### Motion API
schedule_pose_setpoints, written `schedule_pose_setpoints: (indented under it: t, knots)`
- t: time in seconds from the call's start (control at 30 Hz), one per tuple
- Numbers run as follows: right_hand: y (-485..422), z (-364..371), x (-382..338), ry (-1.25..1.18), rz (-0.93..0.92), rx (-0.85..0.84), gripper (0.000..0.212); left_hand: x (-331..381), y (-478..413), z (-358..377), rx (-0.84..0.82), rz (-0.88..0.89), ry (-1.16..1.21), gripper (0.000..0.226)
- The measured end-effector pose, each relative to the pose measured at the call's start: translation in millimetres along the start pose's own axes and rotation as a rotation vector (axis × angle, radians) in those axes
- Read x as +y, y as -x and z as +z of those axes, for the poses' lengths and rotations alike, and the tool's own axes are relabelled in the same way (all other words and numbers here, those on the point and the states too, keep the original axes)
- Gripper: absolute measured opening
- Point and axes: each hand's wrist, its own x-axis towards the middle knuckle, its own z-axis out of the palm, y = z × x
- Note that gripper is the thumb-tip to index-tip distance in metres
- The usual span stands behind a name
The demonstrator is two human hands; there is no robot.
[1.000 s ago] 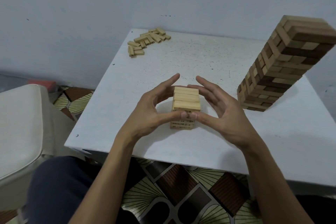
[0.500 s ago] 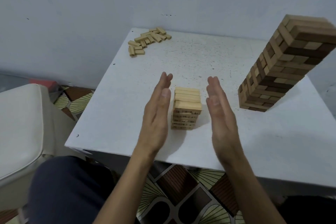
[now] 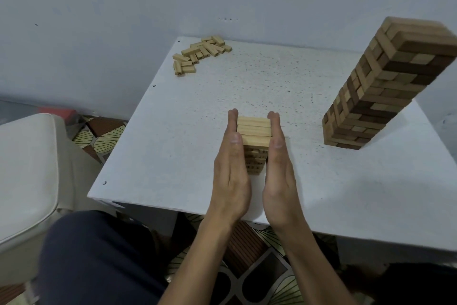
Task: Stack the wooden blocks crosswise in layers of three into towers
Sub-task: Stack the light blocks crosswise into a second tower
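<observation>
A short tower of pale wooden blocks (image 3: 254, 131) stands near the front middle of the white table (image 3: 321, 181), its top layer three blocks side by side. My left hand (image 3: 231, 168) lies flat against the tower's left side, fingers straight. Flat against the right side is my right hand (image 3: 278, 171), so the tower sits squeezed between both palms. A pile of loose pale blocks (image 3: 200, 53) lies at the table's far left corner. The tower's lower layers are partly hidden by my hands.
A tall tower of mixed light and dark blocks (image 3: 385, 87) stands at the right of the table, close to the wall. A white cushioned seat (image 3: 27, 171) is at the left. My dark-clothed knee (image 3: 99, 260) sits below the table's front edge, over a patterned floor.
My hands went from cupping the small tower with curled fingers, to open and apart beside it, to flat palms pressed against its two sides.
</observation>
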Motion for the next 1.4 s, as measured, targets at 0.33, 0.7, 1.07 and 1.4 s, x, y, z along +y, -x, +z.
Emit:
schedule_pose_setpoints:
  t: [0.33,0.7,1.07,1.4]
  knots:
    - [1,3,-3,-0.013,-0.009,-0.006,0.070,1,1,1,0.012,0.013,-0.007,0.060]
    - [-5,-13,2,-0.024,0.014,0.034,0.064,1,-5,-10,0.022,0.028,-0.010,0.060]
    - [-2,-6,4,0.036,0.039,-0.050,0.072,2,1,-2,-0.033,0.001,-0.034,0.064]
    - [-5,-8,4,0.027,0.009,-0.028,0.069,0,2,-4,-0.045,0.009,-0.038,0.060]
